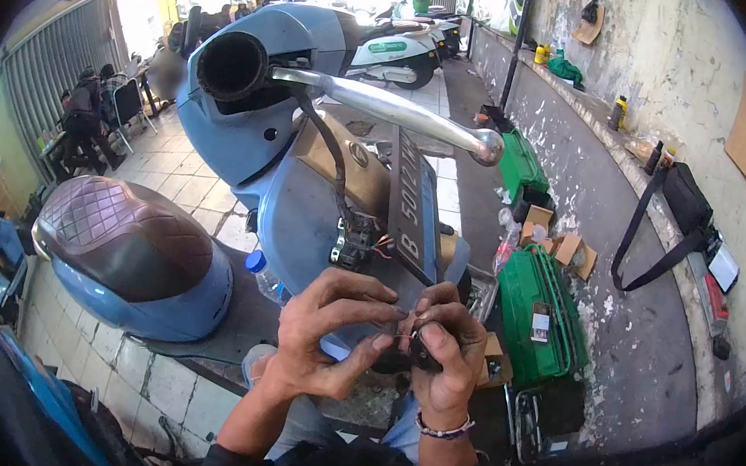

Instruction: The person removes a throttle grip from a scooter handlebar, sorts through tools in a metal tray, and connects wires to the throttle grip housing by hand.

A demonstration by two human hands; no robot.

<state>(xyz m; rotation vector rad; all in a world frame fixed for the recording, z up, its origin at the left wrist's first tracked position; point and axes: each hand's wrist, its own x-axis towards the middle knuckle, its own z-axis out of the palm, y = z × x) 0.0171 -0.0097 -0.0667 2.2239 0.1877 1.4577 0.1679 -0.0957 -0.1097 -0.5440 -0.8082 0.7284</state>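
Note:
My right hand (pixel 449 351) is closed around a small round black part (pixel 422 353), gripped between thumb and fingers. A thin reddish wire (pixel 402 335) runs from it toward my left hand (pixel 338 332), whose thumb and fingertips pinch in close to the wire's end. The fingers partly hide the part. Just beyond my hands stands a blue scooter (pixel 296 195) with its handlebar cover off. A black switch block (pixel 354 242) with loose wire ends hangs from a cable in front of the number plate (pixel 411 203). The silver brake lever (pixel 393 103) juts out above.
The scooter's seat (pixel 126 220) is at the left. A capped plastic bottle (pixel 267 275) stands near my left hand. Green toolboxes (pixel 537 309) and small cartons (pixel 567 250) line the right wall. A black bag (pixel 686 203) lies on the ledge. People sit at the far left.

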